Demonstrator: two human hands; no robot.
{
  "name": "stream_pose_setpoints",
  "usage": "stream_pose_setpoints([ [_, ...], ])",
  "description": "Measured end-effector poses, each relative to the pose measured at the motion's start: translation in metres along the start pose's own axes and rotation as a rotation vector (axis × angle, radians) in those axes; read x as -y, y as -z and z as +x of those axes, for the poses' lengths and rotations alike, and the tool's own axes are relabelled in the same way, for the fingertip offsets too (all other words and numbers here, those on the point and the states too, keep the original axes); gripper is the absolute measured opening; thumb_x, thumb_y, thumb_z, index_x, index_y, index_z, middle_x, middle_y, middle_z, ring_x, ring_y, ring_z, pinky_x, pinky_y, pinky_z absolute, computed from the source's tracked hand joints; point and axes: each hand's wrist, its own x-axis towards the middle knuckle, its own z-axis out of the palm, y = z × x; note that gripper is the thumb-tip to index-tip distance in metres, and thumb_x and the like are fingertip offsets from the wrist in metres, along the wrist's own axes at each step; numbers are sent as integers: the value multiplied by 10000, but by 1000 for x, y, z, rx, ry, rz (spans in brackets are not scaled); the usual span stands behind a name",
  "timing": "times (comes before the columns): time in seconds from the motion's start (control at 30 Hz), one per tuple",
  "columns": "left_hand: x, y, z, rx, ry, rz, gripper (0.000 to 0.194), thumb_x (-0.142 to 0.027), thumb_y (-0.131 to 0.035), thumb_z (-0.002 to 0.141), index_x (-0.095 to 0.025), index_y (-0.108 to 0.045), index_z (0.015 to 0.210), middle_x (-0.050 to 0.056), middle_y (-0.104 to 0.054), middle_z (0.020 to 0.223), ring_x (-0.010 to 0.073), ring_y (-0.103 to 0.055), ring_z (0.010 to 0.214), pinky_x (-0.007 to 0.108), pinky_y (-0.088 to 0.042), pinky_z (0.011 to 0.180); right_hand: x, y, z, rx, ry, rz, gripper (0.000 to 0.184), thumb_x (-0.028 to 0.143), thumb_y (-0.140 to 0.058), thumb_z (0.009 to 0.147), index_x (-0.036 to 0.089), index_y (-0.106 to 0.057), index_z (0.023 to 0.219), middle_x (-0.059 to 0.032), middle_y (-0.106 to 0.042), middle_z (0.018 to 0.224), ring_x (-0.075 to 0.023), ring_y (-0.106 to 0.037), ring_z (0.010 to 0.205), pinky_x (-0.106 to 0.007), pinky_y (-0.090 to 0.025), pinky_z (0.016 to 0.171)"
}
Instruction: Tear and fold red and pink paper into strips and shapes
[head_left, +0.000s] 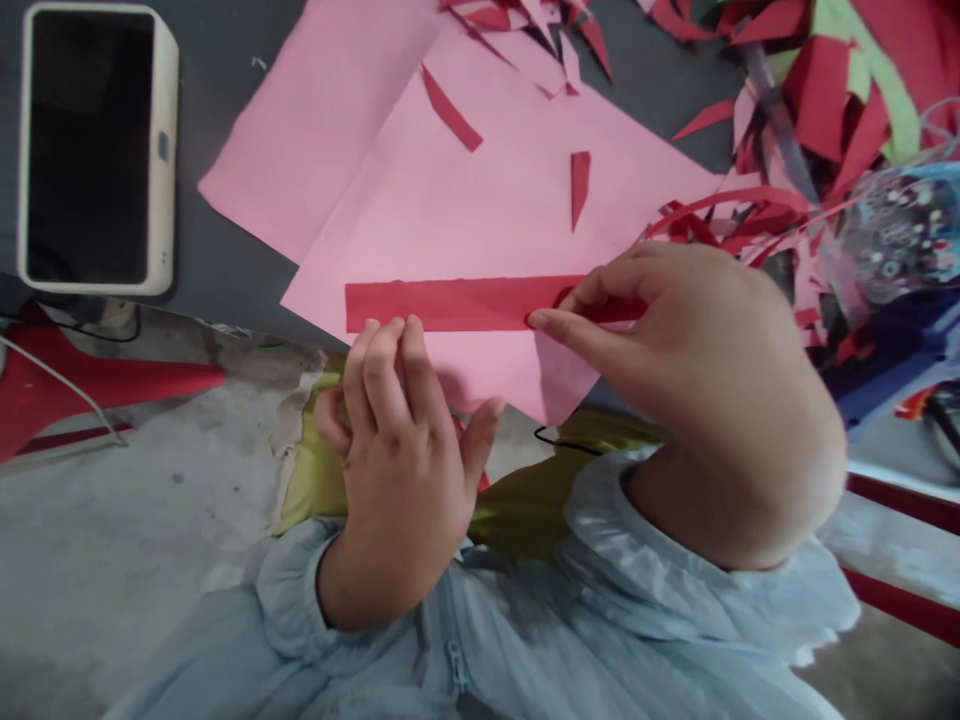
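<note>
A long red paper strip lies across a pink paper sheet on the dark table. My right hand pinches the strip's right end between thumb and fingers. My left hand rests at the near edge of the pink sheet, just below the strip's left part, its fingers curled together and touching the paper. Both arms wear light blue sleeves.
A second pink sheet lies behind. Red and green paper scraps pile at the back right, with small red slivers on the pink sheet. A white-cased device with a dark screen sits at the left. A red stand is below it.
</note>
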Motion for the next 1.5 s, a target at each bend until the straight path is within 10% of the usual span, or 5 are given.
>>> stream_pose_setpoints([
  [1.5,-18,-9,-1,37,-95,-25,611,-477,-433,1012,-55,-499,1448,251,-562,1447,391,-474,1396,533,-251,1133,18,-6,-1,52,1,13,146,279,-688,886,230,-695,749,-101,-699,899,-307,-628,977,-478,-458,912],
])
